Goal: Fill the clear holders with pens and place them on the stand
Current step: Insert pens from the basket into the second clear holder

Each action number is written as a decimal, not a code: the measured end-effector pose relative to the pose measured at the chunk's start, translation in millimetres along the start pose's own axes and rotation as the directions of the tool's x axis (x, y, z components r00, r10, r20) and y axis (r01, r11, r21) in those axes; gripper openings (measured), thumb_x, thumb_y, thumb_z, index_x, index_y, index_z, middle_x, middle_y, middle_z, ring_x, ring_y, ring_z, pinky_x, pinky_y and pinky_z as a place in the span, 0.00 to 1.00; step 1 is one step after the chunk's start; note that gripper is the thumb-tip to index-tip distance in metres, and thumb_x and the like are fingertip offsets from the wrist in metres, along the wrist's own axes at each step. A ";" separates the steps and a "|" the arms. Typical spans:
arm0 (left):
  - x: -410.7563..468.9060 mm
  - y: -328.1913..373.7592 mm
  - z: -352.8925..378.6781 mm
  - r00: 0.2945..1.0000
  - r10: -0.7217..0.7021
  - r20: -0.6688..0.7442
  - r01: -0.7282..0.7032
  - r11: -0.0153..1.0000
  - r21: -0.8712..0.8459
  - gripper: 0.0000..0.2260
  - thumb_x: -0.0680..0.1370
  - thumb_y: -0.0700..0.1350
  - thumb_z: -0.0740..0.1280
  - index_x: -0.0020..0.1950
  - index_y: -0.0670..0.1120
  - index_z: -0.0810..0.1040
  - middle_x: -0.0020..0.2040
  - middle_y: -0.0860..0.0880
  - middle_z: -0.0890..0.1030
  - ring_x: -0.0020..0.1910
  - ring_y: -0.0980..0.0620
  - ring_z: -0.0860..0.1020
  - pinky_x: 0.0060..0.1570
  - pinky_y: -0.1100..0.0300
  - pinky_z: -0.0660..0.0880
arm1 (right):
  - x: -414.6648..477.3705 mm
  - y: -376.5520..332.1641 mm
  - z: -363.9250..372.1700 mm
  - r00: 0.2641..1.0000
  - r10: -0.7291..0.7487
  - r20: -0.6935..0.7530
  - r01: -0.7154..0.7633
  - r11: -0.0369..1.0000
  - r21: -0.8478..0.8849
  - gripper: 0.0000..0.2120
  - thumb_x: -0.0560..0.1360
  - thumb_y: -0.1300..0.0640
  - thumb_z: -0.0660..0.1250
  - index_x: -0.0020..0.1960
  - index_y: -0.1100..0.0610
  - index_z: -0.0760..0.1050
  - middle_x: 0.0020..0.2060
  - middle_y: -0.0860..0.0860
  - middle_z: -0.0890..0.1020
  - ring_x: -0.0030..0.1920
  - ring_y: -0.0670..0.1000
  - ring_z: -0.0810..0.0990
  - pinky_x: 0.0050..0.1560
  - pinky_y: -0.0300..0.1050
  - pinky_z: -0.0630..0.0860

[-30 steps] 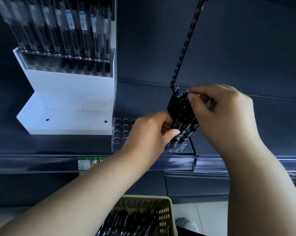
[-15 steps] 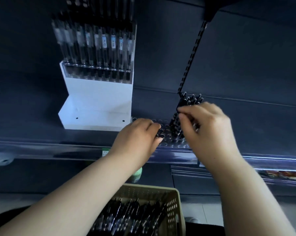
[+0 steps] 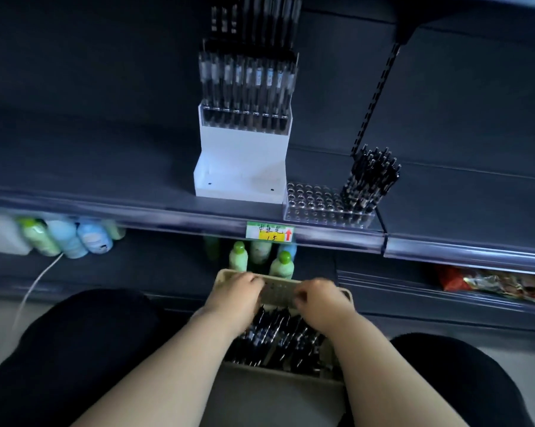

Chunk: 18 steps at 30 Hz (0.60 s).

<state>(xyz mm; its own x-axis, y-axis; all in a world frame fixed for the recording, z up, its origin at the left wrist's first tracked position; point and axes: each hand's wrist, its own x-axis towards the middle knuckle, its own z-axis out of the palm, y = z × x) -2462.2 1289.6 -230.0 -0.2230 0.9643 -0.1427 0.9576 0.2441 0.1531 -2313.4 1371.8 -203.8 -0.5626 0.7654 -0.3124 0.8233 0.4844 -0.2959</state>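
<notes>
Left hand (image 3: 240, 292): mine, down in the beige basket (image 3: 278, 289) at its far left end; fingers curled over the loose pens, blurred; I cannot tell whether they have closed on one.
Right hand (image 3: 317, 298): mine, in the same basket at the far right end; fingers bent downward, blurred; grip state likewise not readable.
Loose pens (image 3: 278, 337): dark heap lying lengthwise in the basket, between and beneath both hands.
Basket position: between my knees, below the shelf edge.
Clear holder (image 3: 315, 204): on the shelf (image 3: 137, 192), just right of the white stand, close beside it; most holes bare.
Pens in holder (image 3: 372, 180): dark cluster standing in the right end only, leaning to the right.
White stand (image 3: 243, 155): on the shelf, carrying a clear holder of upright pens (image 3: 249, 84) on its top step; lower step bare.
Price tag (image 3: 270, 234): green and yellow with a red arrow, on the shelf rail.
Bottles (image 3: 261, 260): green-capped, on the level beneath, behind the basket.
</notes>
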 end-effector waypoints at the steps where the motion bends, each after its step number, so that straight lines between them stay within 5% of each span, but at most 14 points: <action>1: -7.7 -3.6 13.6 0.997 -0.040 0.072 0.045 0.997 -0.061 0.18 0.77 0.37 0.60 0.66 0.48 0.70 0.65 0.49 0.71 0.65 0.46 0.70 0.60 0.55 0.71 | -0.4 -2.2 12.7 0.997 0.033 0.068 -0.031 0.999 -0.028 0.13 0.76 0.55 0.61 0.58 0.54 0.77 0.54 0.55 0.80 0.51 0.55 0.79 0.53 0.47 0.77; 4: -29.3 -9.4 48.6 0.956 -0.111 0.272 0.169 0.965 -0.199 0.19 0.78 0.33 0.57 0.67 0.44 0.70 0.68 0.44 0.70 0.65 0.45 0.71 0.56 0.71 0.69 | -1.6 -5.9 47.5 0.976 0.101 0.193 -0.089 0.993 -0.072 0.13 0.76 0.59 0.61 0.58 0.56 0.76 0.55 0.55 0.79 0.54 0.55 0.79 0.55 0.48 0.77; 8: -30.9 -15.2 62.9 0.935 -0.190 0.298 0.269 0.929 -0.254 0.23 0.74 0.30 0.56 0.66 0.47 0.71 0.65 0.46 0.70 0.64 0.46 0.71 0.64 0.58 0.67 | 2.7 -8.5 75.3 0.955 0.157 0.251 -0.144 0.987 -0.068 0.13 0.76 0.62 0.60 0.59 0.58 0.75 0.57 0.55 0.78 0.57 0.57 0.77 0.55 0.46 0.76; 18: 6.2 -9.0 84.8 0.876 -0.333 0.348 0.408 0.898 -0.168 0.18 0.77 0.32 0.55 0.65 0.42 0.71 0.65 0.42 0.72 0.64 0.44 0.73 0.63 0.53 0.70 | 37.5 -13.4 102.6 0.882 0.376 0.284 -0.458 0.826 0.329 0.15 0.77 0.57 0.61 0.61 0.60 0.74 0.58 0.57 0.79 0.58 0.54 0.78 0.54 0.41 0.74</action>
<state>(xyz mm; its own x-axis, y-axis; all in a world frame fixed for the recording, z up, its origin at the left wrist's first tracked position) -2456.8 1284.7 -315.2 -0.4507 0.7282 -0.5164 0.7381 0.6293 0.2433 -2353.3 1350.5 -304.2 -0.2080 0.7367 -0.6435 0.9128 -0.0901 -0.3983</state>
